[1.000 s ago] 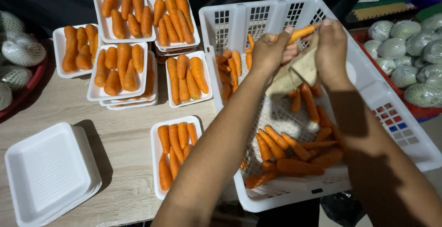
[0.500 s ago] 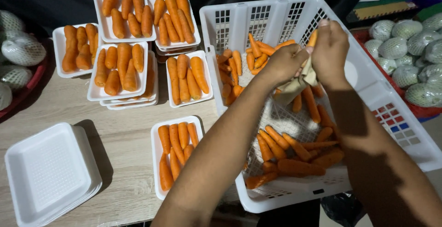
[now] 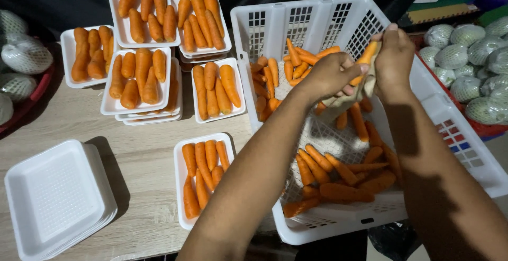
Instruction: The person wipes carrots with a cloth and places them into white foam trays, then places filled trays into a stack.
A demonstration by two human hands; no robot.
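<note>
Both hands now sit a little higher over the crate than half a second before, and the carrot (image 3: 366,59) stands more upright between them. Nearest, a stack of empty white foam trays (image 3: 55,200) lies on the wooden table (image 3: 135,160), beside a tray of carrots (image 3: 203,176). Further on, the left hand (image 3: 330,76) is closed around a beige cloth (image 3: 344,99) and the lower end of the carrot. The right hand (image 3: 394,57) pinches its upper end. They work above the white plastic crate (image 3: 460,150), where loose carrots (image 3: 338,179) lie. Beyond, more filled trays (image 3: 143,76) stand together. At far right lie green fruits in net sleeves (image 3: 471,65).
</note>
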